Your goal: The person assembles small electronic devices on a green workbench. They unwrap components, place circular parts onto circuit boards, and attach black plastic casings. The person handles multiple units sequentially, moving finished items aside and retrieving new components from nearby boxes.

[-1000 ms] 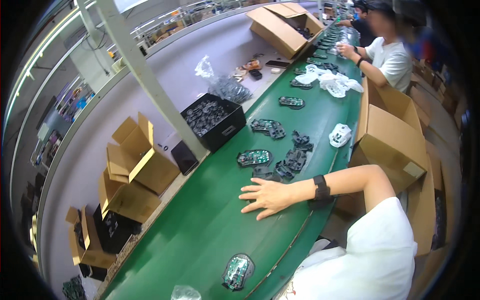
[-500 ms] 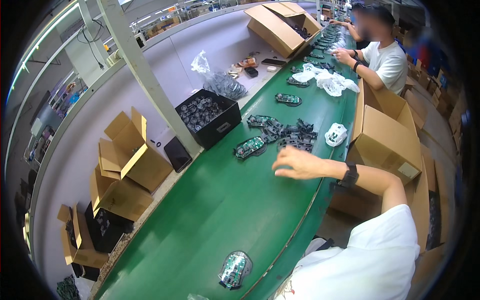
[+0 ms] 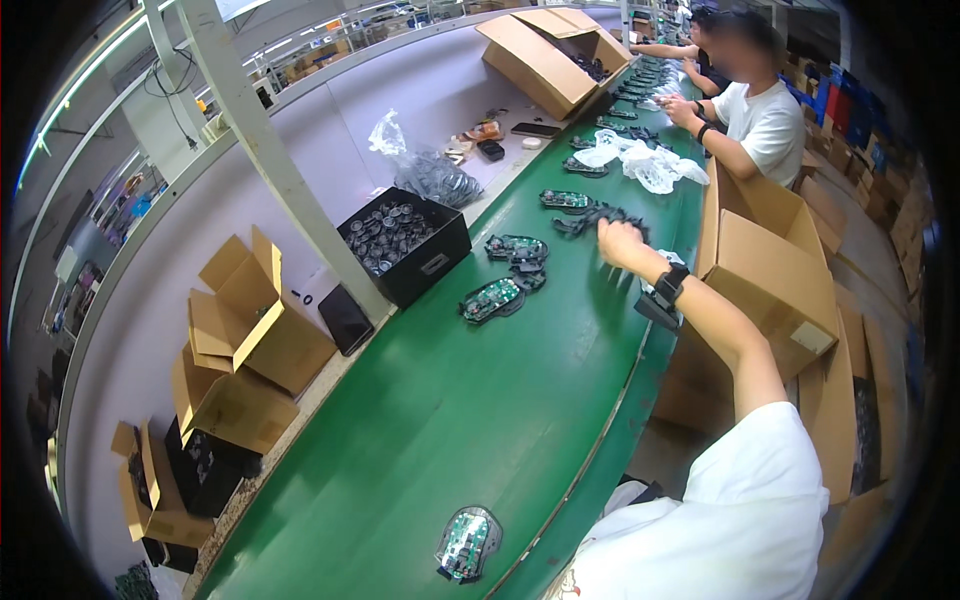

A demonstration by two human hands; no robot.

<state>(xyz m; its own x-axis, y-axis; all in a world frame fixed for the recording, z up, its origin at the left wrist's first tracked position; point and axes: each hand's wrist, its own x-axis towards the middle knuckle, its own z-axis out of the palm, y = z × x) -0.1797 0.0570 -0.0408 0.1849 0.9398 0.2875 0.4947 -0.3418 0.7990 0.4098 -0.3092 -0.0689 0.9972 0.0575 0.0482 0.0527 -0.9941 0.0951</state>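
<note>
My right hand (image 3: 622,243), with a black watch on its wrist, reaches out over the green conveyor belt (image 3: 450,420). Its fingers curl down onto a small heap of black plastic parts (image 3: 588,218). Just left of the hand lie black shells with green circuit boards: one (image 3: 515,247) close by and one (image 3: 492,298) nearer to me. Another board assembly (image 3: 565,200) sits beyond the heap, and one (image 3: 467,541) lies close to my body. My left hand is out of sight.
A black bin of round parts (image 3: 405,240) stands left of the belt by a slanted white post (image 3: 270,170). Open cardboard boxes sit at my right (image 3: 775,275) and lower left (image 3: 245,330). Further up the belt a co-worker (image 3: 755,115) handles white bags (image 3: 640,162).
My right hand has moved up the belt, away from me, from lying flat on the green surface to the heap of black parts, where its fingers have curled.
</note>
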